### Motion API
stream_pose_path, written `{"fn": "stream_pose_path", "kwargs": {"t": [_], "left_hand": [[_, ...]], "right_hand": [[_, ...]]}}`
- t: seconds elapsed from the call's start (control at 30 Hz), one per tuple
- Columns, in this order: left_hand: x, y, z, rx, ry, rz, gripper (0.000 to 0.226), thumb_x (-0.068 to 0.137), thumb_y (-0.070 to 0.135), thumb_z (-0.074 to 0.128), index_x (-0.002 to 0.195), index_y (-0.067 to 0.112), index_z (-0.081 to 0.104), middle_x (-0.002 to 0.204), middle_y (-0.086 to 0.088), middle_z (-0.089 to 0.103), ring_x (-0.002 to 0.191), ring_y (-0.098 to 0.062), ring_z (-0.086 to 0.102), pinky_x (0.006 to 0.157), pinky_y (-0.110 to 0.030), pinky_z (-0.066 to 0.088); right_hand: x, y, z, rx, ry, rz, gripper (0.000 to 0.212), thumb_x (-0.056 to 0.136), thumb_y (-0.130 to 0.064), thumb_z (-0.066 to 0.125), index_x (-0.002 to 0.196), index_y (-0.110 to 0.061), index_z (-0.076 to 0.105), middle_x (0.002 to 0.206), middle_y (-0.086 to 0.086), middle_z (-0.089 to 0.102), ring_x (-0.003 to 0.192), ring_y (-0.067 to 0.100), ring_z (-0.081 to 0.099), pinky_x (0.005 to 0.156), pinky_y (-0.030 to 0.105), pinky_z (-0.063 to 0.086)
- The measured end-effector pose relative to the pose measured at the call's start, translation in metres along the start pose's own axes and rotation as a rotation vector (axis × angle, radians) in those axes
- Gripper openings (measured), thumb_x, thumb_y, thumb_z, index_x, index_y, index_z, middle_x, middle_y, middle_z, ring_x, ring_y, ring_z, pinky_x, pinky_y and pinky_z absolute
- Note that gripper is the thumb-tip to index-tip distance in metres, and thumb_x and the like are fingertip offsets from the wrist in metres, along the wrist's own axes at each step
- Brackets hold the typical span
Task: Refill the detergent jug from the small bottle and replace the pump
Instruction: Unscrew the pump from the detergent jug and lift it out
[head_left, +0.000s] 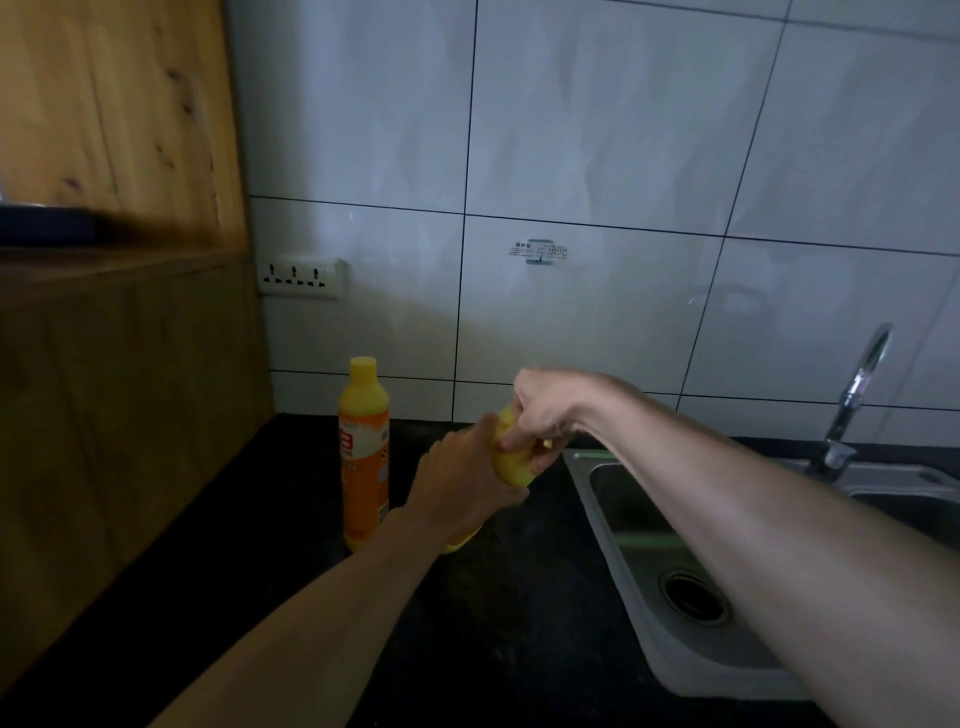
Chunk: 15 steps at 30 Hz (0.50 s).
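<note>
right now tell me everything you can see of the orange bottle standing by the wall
The orange bottle is a tall, slim plastic detergent bottle with a yellow cap, yellow shoulder and yellow base, and an orange label bearing a red and white mark. It stands upright and capped on the dark countertop, near the tiled wall and close to the wooden cabinet. Neither hand touches it; the left hand is just to its right.

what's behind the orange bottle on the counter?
Behind the orange bottle: white tiled wall meeting the dark counter; nothing else visible there. The bottle covers the strip directly behind it. Beside it, the left hand and right hand hold a yellow container.
</note>
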<state>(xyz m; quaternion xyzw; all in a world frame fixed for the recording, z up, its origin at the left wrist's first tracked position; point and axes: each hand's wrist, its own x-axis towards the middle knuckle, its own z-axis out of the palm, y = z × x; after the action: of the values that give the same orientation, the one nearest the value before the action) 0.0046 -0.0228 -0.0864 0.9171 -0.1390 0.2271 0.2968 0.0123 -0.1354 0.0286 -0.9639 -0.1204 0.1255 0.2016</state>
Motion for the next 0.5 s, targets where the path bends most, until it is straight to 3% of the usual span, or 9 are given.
{"fn": "stream_pose_path", "kwargs": {"t": [0.17,0.27,0.33,0.43,0.5], "left_hand": [[-0.004,0.002,0.005,0.103,-0.062,0.108,0.068,0.061,0.042,0.078,0.12,0.032,0.044,0.105,0.011,0.064,0.084,-0.01,0.063,0.063,-0.012,0.036],[-0.006,-0.001,0.009,0.144,-0.101,0.144,0.072,0.063,0.042,0.075,0.125,0.033,0.039,0.117,0.009,0.061,0.096,-0.015,0.065,0.078,-0.029,0.052],[-0.008,-0.004,0.012,0.185,-0.129,0.134,0.076,0.065,0.043,0.074,0.13,0.033,0.035,0.126,0.006,0.057,0.101,-0.018,0.064,0.085,-0.036,0.052],[-0.01,-0.007,0.016,0.209,-0.143,0.115,0.082,0.068,0.044,0.07,0.137,0.031,0.028,0.133,0.004,0.054,0.106,-0.019,0.063,0.089,-0.038,0.05],[-0.009,-0.01,0.017,0.202,-0.158,0.105,0.082,0.069,0.044,0.07,0.138,0.033,0.027,0.133,0.003,0.054,0.107,-0.019,0.062,0.09,-0.037,0.049]], "right_hand": [[-0.011,0.009,-0.002,-0.184,-0.152,0.074,0.02,0.084,-0.014,0.07,0.091,0.002,0.06,0.086,0.018,0.068,0.06,0.023,0.07,0.055,0.028,0.06],[-0.01,0.013,0.014,-0.343,-0.154,0.087,0.012,0.083,-0.017,0.067,0.084,-0.01,0.057,0.089,0.011,0.064,0.069,0.022,0.068,0.063,0.027,0.059],[-0.006,0.014,0.027,-0.503,-0.137,0.096,0.013,0.084,-0.023,0.064,0.088,-0.013,0.057,0.087,0.008,0.059,0.077,0.022,0.064,0.077,0.03,0.056],[0.001,0.014,0.042,-0.794,-0.044,0.093,0.036,0.085,-0.026,0.064,0.118,-0.014,0.056,0.103,0.009,0.056,0.097,0.025,0.056,0.079,0.036,0.042],[0.005,0.015,0.047,-0.931,0.026,0.074,0.046,0.085,-0.027,0.066,0.127,-0.015,0.052,0.111,0.01,0.055,0.109,0.028,0.052,0.083,0.038,0.036]]}}
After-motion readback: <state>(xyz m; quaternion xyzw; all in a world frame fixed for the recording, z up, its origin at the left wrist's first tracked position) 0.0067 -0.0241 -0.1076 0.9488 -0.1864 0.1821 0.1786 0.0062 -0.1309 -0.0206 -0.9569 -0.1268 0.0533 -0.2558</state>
